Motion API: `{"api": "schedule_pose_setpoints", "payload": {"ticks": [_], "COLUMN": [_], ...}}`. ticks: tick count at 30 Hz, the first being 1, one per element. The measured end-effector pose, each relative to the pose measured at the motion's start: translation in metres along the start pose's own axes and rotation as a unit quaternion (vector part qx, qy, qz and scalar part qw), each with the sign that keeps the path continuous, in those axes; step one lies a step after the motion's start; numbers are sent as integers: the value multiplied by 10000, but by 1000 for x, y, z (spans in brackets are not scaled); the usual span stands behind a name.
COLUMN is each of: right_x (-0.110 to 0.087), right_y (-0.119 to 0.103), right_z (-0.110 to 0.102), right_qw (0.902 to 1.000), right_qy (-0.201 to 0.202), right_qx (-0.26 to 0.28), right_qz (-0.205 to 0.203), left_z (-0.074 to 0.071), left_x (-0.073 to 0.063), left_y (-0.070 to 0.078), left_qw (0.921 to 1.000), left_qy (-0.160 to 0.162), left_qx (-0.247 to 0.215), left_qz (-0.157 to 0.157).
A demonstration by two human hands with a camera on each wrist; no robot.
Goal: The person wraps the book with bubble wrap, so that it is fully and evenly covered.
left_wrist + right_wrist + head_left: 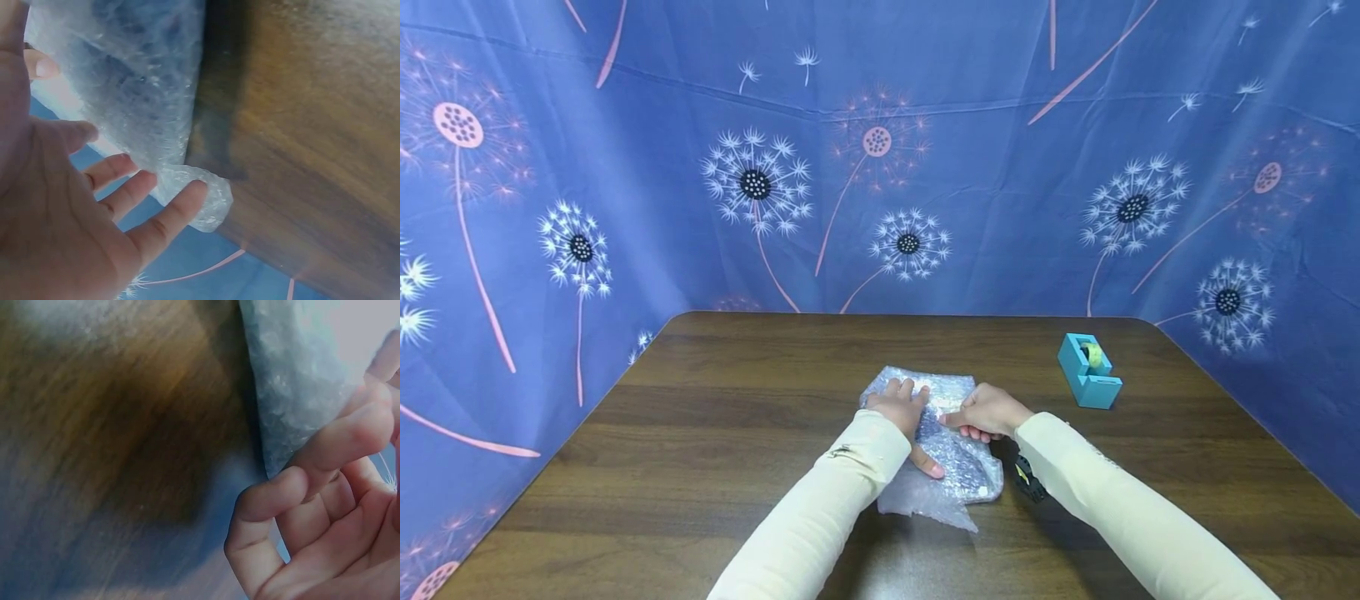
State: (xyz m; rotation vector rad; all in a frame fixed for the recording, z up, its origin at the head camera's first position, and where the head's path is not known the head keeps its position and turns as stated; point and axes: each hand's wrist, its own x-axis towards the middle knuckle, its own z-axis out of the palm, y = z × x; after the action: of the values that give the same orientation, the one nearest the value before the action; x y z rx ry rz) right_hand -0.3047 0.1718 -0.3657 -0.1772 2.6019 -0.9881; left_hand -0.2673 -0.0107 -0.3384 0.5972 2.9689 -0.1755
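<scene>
A package of clear bubble wrap lies on the wooden table, with a loose, ragged flap at its near edge. My left hand rests on its left part with the fingers spread and the thumb toward me. In the left wrist view the left hand shows its palm, with fingertips along the wrap. On the right, one digit of my right hand presses the top of the wrap while other fingers curl in. The right wrist view shows the right hand beside the wrap's edge; whether it pinches the wrap is hidden.
A turquoise tape dispenser with a yellowish roll stands at the right of the table. Partly under my right forearm lies a small black object with a yellow mark. A blue dandelion-print cloth hangs behind the table.
</scene>
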Motion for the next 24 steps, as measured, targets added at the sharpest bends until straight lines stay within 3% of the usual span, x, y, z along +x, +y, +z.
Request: {"api": "schedule_pose_setpoints", "payload": {"ticks": [8,15,24], "right_x": [3,-5,-23], "right_y": [4,5,8], "right_z": [1,1,-7], "right_qw": [9999,9989,9957], "right_qy": [100,150,44], "right_qx": [43,207,196], "right_qz": [34,-395,-899], "left_z": [11,19,20], "left_x": [3,1,1], "left_y": [-8,-12,-23], "left_qw": [9980,9945,9876], "left_qy": [75,173,-83], "left_qx": [-580,-973,-1463], "left_qz": [252,353,558]}}
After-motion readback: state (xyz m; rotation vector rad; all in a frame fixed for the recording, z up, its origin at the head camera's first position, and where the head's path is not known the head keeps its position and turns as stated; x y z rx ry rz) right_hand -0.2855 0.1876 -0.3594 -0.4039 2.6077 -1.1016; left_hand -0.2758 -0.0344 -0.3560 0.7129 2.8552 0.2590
